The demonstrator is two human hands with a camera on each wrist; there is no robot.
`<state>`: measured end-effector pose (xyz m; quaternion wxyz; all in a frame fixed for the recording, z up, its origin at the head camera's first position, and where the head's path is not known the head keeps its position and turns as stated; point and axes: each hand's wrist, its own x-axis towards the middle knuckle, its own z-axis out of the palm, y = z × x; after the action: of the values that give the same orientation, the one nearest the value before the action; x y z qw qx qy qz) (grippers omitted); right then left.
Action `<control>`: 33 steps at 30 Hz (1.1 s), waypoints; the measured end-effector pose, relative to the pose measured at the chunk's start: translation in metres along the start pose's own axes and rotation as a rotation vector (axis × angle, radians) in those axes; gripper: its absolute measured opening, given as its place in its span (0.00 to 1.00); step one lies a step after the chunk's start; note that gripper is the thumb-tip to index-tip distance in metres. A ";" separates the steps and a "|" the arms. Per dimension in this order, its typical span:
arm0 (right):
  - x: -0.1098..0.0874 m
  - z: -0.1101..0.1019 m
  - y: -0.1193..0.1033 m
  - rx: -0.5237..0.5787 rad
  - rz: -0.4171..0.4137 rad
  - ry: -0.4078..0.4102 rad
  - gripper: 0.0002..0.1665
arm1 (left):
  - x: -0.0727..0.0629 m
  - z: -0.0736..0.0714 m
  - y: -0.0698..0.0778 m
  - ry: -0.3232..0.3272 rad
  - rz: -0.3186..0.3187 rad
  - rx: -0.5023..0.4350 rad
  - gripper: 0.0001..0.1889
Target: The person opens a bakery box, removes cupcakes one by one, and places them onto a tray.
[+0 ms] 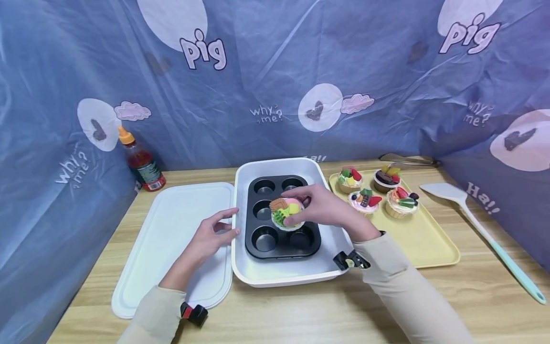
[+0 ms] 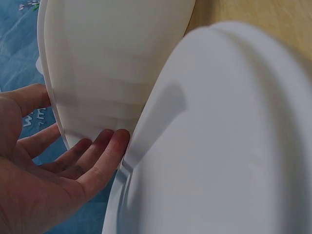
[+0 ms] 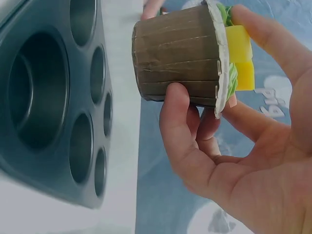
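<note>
My right hand (image 1: 324,205) holds a toy cupcake (image 1: 281,220) over a black muffin tin (image 1: 282,244). In the right wrist view, the cupcake's brown pleated cup (image 3: 175,56) is tilted on its side, with fingers and thumb around it and yellow and green topping facing the palm. The tin's visible cups hold nothing; the cupcake and hand hide part of it. It sits in a deep white container (image 1: 288,281). My left hand (image 1: 206,241) has its fingers spread at the container's left rim. In the left wrist view, its fingertips (image 2: 119,139) are right at the white wall.
A white lid (image 1: 176,224) lies left of the container. On the right, a yellow tray (image 1: 423,243) carries several toy cupcakes (image 1: 401,203), beside a white and mint spatula (image 1: 485,224). A red sauce bottle (image 1: 146,167) and a metal utensil (image 1: 408,160) stand and lie at the back.
</note>
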<state>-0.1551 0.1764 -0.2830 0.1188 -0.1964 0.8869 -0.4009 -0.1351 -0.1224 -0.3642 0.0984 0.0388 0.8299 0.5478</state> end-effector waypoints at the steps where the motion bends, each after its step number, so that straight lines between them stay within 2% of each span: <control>1: -0.003 -0.003 0.002 0.003 0.009 0.005 0.40 | 0.000 0.000 0.000 0.001 0.003 -0.003 0.30; 12: -0.035 -0.034 0.019 -0.099 0.072 0.092 0.41 | 0.001 0.002 -0.002 0.001 0.018 -0.013 0.30; 20: -0.058 -0.053 0.035 -0.084 0.095 0.172 0.41 | 0.001 0.000 0.000 0.000 0.009 0.008 0.31; 26: -0.075 -0.064 0.049 -0.054 0.106 0.201 0.41 | 0.001 -0.001 0.000 -0.004 0.012 0.005 0.31; 33: -0.094 -0.072 0.067 -0.086 0.133 0.233 0.41 | 0.001 -0.001 -0.001 -0.008 0.017 0.000 0.31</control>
<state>-0.1142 0.3061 -0.2817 0.0326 -0.0942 0.9222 -0.3738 -0.1363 -0.1236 -0.3645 0.0972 0.0481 0.8290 0.5487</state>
